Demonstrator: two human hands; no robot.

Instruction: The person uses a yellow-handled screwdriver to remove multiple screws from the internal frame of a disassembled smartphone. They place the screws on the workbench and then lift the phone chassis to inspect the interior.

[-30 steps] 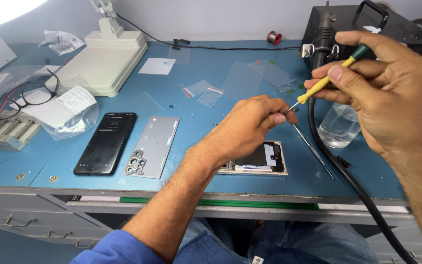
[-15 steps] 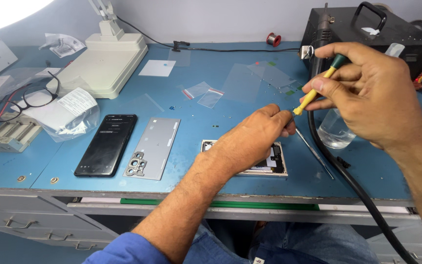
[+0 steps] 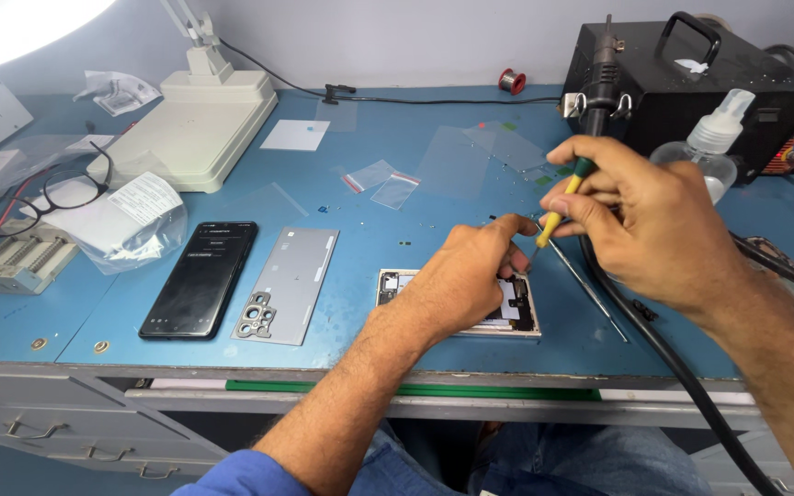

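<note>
An opened phone (image 3: 516,312) lies near the front edge of the blue table (image 3: 369,230), its inner parts facing up. My left hand (image 3: 466,280) rests on it, fingers pinched together at the tip of a screwdriver (image 3: 558,207). My right hand (image 3: 640,220) grips that yellow-and-green screwdriver, tilted, above the phone's right end. Whether the left fingers hold a small part is too small to tell.
A black phone (image 3: 199,278) and a grey back cover (image 3: 287,285) lie to the left. Tweezers (image 3: 590,289) and a thick black cable (image 3: 673,377) run to the right. At the back stand a black box-shaped station (image 3: 691,83), a spray bottle (image 3: 714,138) and a lamp base (image 3: 186,129). Glasses (image 3: 39,197) sit far left.
My left hand moved down onto the opened phone, then its fingers came up to the screwdriver tip. My right hand lowered slightly with the screwdriver.
</note>
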